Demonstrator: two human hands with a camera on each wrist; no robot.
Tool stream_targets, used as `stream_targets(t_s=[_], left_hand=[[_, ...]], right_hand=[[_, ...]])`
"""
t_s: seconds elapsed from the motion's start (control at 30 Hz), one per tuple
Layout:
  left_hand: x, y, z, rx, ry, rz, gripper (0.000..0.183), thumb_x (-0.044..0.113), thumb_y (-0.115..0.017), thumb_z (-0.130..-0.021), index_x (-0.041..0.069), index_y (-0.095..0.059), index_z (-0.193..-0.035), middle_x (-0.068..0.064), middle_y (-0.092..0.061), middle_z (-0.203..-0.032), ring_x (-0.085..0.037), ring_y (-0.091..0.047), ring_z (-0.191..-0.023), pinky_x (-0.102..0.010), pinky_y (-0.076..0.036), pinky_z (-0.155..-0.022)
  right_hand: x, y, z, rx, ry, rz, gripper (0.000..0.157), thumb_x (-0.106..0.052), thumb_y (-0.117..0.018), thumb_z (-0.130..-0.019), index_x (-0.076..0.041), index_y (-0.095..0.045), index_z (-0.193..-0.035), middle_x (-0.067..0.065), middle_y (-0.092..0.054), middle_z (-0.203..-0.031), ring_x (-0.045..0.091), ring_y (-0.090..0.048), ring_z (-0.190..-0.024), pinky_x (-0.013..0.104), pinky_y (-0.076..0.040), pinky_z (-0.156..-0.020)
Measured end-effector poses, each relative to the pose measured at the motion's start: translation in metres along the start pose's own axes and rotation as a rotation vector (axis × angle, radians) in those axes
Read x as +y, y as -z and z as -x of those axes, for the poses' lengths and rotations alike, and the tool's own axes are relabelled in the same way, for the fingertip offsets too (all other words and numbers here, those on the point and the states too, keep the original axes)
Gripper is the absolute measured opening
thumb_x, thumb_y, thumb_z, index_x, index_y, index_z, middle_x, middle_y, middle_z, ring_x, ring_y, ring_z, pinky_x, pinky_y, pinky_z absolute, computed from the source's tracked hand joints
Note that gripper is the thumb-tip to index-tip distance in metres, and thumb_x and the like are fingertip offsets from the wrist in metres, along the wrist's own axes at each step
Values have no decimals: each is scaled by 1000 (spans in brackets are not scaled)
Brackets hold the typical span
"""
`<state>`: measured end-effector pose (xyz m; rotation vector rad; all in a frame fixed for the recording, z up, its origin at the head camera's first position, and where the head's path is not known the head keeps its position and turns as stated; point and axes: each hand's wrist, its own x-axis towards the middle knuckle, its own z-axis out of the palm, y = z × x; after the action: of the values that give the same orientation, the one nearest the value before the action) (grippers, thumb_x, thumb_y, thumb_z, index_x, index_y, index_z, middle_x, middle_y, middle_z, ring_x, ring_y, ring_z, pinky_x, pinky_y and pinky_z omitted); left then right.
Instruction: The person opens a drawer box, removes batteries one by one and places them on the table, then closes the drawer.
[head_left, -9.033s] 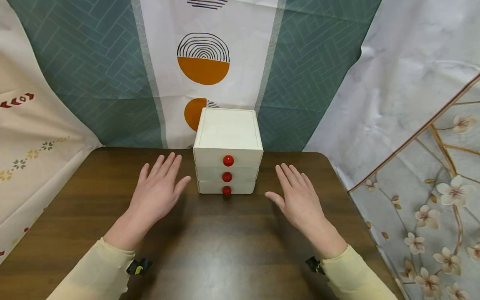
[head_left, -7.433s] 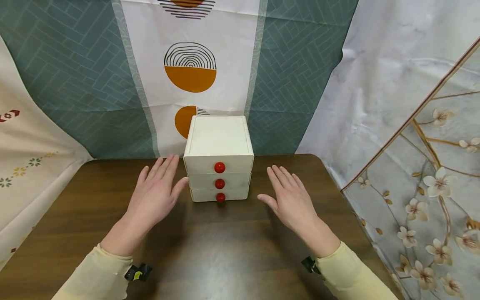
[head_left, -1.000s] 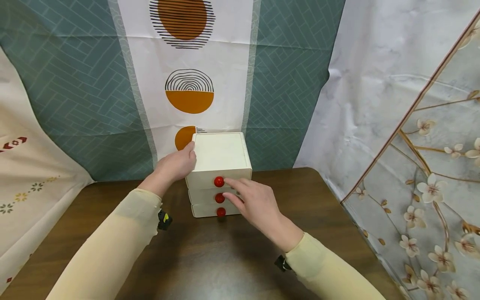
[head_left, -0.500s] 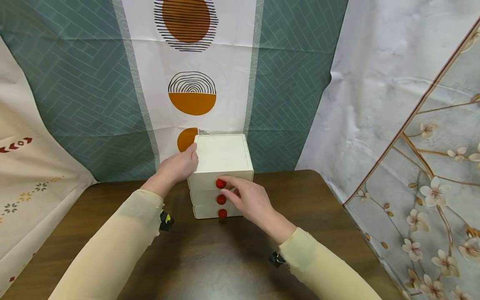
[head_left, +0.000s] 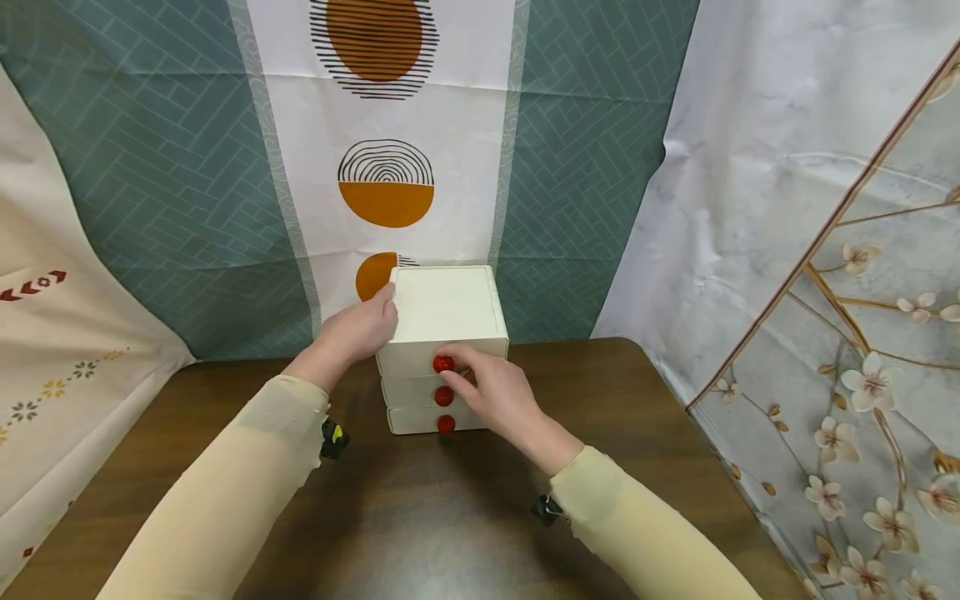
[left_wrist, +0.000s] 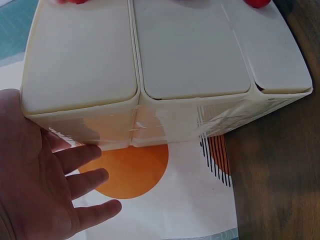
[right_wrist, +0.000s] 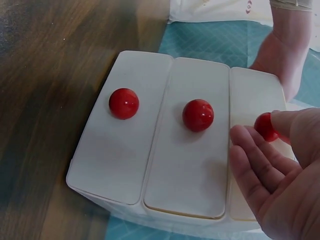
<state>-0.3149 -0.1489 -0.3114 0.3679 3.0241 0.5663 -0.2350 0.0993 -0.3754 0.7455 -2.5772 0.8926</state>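
A white unit of three stacked drawers point(head_left: 450, 304) stands at the back of the brown table, with one round red knob on each front. My left hand point(head_left: 358, 330) holds its upper left edge, thumb along the top; in the left wrist view the spread fingers point(left_wrist: 87, 182) lie along its side. My right hand point(head_left: 498, 387) pinches the top red knob point(right_wrist: 266, 126) between thumb and fingers. The middle knob point(right_wrist: 198, 115) and the bottom knob point(right_wrist: 124, 103) are untouched. All drawer fronts sit flush with the unit.
The brown wooden table point(head_left: 427, 517) stretches toward me in front of the unit. A green and white patterned cloth point(head_left: 585, 208) hangs close behind it. A cream cloth point(head_left: 67, 350) hangs at the left, a flowered pale cloth point(head_left: 847, 375) at the right.
Both hands moved from over the table to the unit; the left took hold of its upper edge. In the last second, my right fingers closed on the top knob. The camera tilted slightly.
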Motion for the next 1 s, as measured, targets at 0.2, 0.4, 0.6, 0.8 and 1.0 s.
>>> stream_targets(t_s=[0.2, 0.4, 0.6, 0.8, 1.0], left_hand=[[0, -1, 0, -1, -3, -1, 68, 36, -15, -117, 4, -11, -177, -23, -26, -179, -48, -41, -156, -63, -30, -128], [1, 0, 0, 8, 3, 3, 68, 36, -17, -118, 5, -11, -177, -22, -25, -179, -48, -41, -156, -63, -31, -128], [2, 1, 0, 10, 8, 4, 68, 36, -18, -118, 5, -11, -178, -21, -25, -179, -48, -42, -156, -64, -31, -127], [1, 1, 1, 6, 8, 13, 68, 37, -18, -118, 6, -11, -178, -21, -23, -180, -48, -40, -157, -65, -31, -127], [0, 0, 1, -1, 7, 47, 68, 38, -17, -118, 7, -8, -178, -20, -20, -181, -47, -36, -159, -63, -26, -129]], right_hand=[[-2, -3, -1, 23, -14, 29, 28, -31, -78, -107, -28, -73, -134, -15, -76, -98, 2, -68, -82, 31, -54, -68], [-3, -5, -1, 52, -12, 43, 25, -28, -80, -105, -27, -74, -129, -15, -74, -92, 2, -66, -78, 31, -53, -65], [-5, -6, -1, 59, -7, 31, 23, -29, -79, -106, -27, -74, -128, -15, -75, -92, 2, -67, -80, 30, -54, -66], [-4, -8, 1, 70, 4, 37, 25, -29, -79, -105, -26, -74, -129, -13, -75, -94, 4, -68, -82, 29, -54, -66], [-5, -9, 3, 81, 6, 43, 26, -28, -79, -105, -26, -74, -130, -13, -77, -94, 3, -69, -82, 29, -53, -65]])
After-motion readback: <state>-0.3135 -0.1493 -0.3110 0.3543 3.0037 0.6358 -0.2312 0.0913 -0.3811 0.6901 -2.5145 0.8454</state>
